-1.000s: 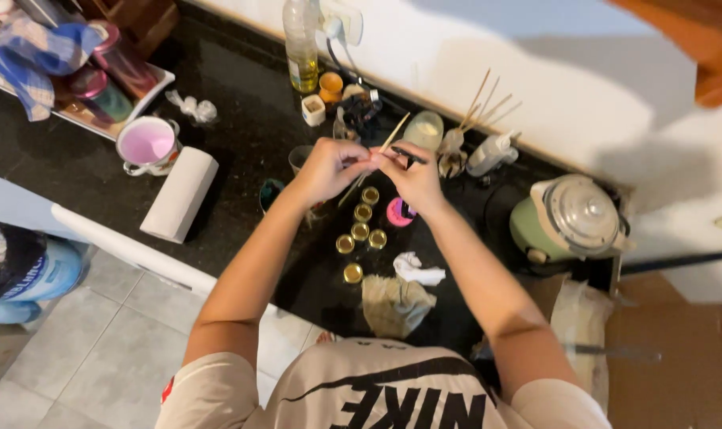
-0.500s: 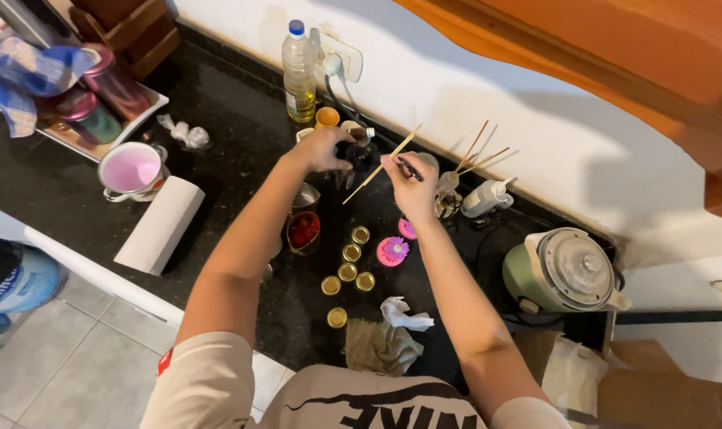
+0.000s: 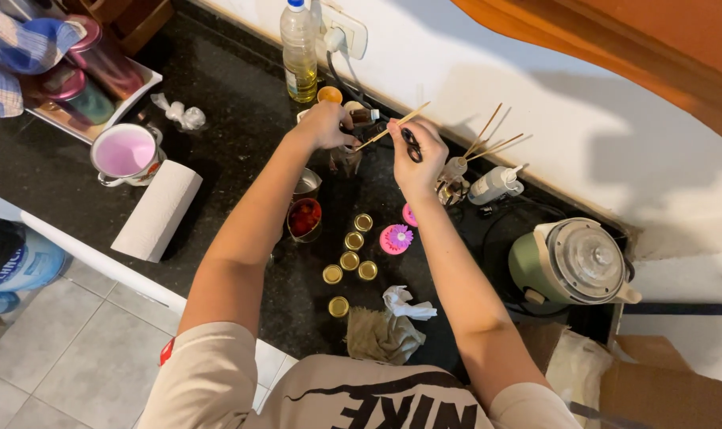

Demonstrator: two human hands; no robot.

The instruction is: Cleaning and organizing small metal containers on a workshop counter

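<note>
My left hand pinches one end of a thin wooden stick over the dark counter, near the wall. My right hand grips small black scissors right at the stick. Both hands sit close together above a small glass jar. Below them stand several small gold-lidded jars, a metal cup with red contents and a pink flower-shaped piece.
An oil bottle and a wall socket are behind the hands. A jar of sticks, a white bottle and a green pot are to the right. A pink mug, a paper roll and a tray lie left. A crumpled cloth is near me.
Both hands have stayed together on the stick and moved farther from my body toward the wall. The view has tilted up, showing more wall and wooden cabinet.
</note>
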